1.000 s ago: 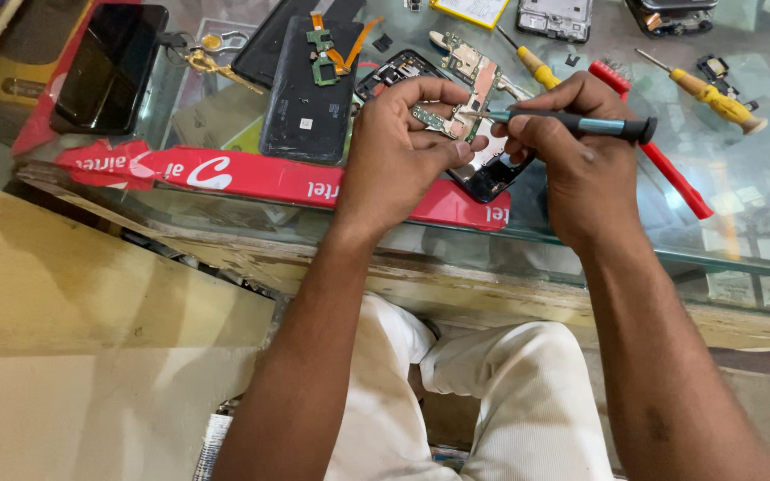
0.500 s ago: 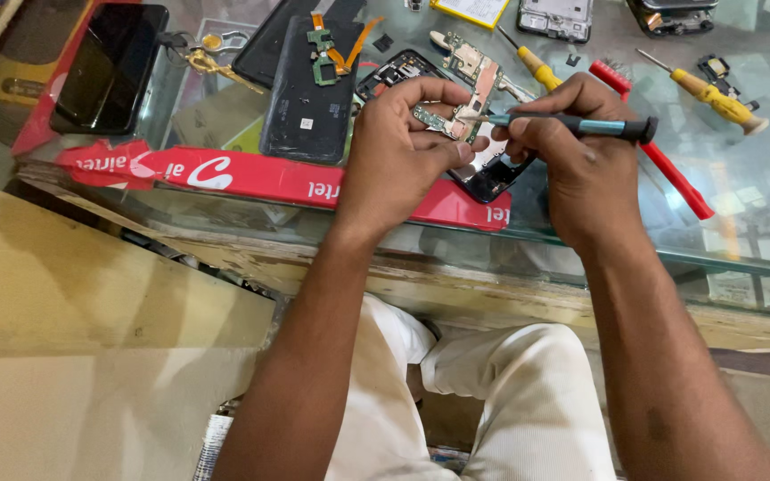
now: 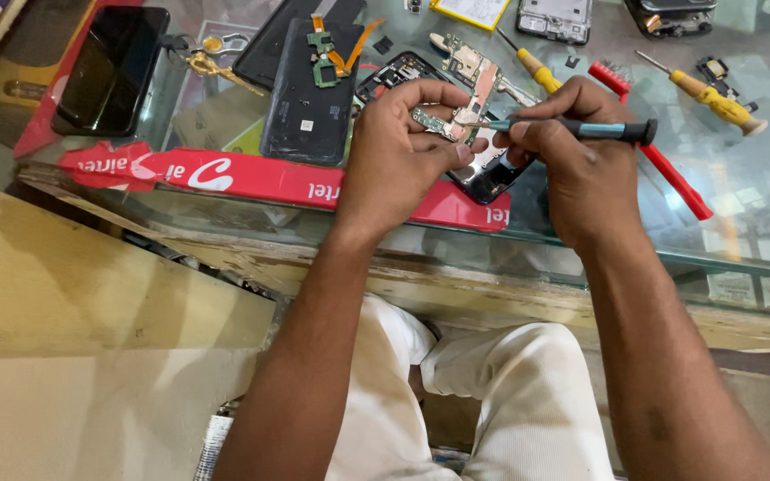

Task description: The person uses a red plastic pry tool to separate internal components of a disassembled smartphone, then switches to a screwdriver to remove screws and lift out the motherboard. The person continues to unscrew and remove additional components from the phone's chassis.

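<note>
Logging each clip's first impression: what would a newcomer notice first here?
At the middle, the left hand pinches a small circuit board while the right hand holds a teal-handled screwdriver to it. Around them on the glass counter lie a dark phone far left and a red strip along the front edge.

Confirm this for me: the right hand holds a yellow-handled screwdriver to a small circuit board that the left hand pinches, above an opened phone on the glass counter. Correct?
Not quite. The screwdriver in the right hand has a teal and black handle; the two yellow-handled ones lie unused on the glass counter. The rest holds: the left hand pinches the circuit board above the opened phone, as the head view shows.
</note>
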A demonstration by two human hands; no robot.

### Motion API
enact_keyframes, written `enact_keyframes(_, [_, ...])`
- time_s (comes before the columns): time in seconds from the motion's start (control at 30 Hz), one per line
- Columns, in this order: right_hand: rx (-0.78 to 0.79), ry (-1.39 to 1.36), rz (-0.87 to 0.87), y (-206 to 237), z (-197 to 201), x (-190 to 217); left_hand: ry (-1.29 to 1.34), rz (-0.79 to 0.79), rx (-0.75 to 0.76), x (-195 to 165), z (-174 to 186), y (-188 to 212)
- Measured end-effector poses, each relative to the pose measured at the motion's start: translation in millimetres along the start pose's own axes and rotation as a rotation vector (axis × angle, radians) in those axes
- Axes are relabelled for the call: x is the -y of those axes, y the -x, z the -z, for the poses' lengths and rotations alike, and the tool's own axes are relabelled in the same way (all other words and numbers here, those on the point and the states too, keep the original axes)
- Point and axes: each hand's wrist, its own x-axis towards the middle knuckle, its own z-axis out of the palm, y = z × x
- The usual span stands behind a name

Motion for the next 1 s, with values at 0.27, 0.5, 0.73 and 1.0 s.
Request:
enact_keyframes(0.27, [-0.005,0.045,-0.007,1.1,-1.9,1.2,-0.018,-0.004,-0.014,0.2,-0.6,0.0])
enact_keyframes(0.5, [-0.018,-0.016,-0.009,-0.2,-1.3,1.1,-0.044,0.001,-0.013,-1.3,-0.7,0.1])
enact_keyframes(0.73, [-0.021,-0.001,-0.016,0.8,-1.1,1.7,-0.026,-0.017,-0.011,-2.0,-0.5,1.2])
enact_keyframes(1.0, [-0.036,0.003,-0.005,0.3,-1.8,1.5,-0.032,-0.009,-0.009,-2.9,-1.2,0.7])
